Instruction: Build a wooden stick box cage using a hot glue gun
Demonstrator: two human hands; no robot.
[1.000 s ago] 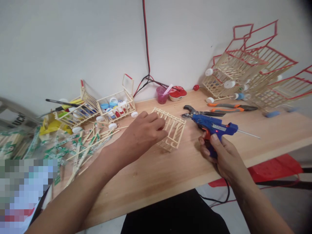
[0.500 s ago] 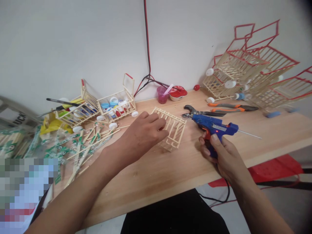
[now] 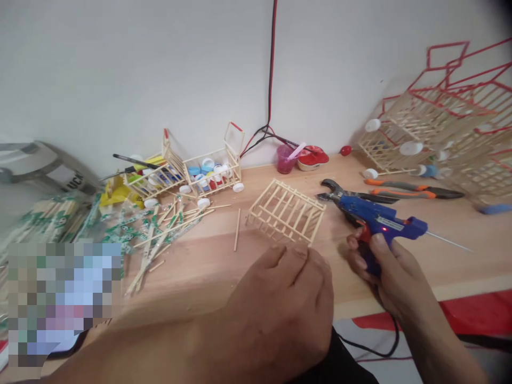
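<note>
My left hand [image 3: 286, 298] is closed, its knuckles toward me, at the near edge of a small basket frame [image 3: 286, 210] made of thin wooden sticks. The fingertips are hidden behind the hand, so whether they grip the frame or something small cannot be seen. My right hand [image 3: 392, 266] is wrapped round the handle of a blue hot glue gun [image 3: 380, 218], its red light lit and its nozzle pointing left toward the frame. A single wooden stick [image 3: 237, 229] lies left of the frame.
Two stick carts, one holding bottle caps [image 3: 208, 173], stand at the back left. Loose sticks and wrappers [image 3: 160, 229] lie before them. Pliers [image 3: 416, 189], a purple cup [image 3: 285, 159] and a red paint dish [image 3: 314, 158] are farther back. Red-trimmed carts [image 3: 424, 117] stand right.
My left hand has come nearer to me, from over the basket frame's left side to its near edge. The view has swung left. My right hand still holds the glue gun.
</note>
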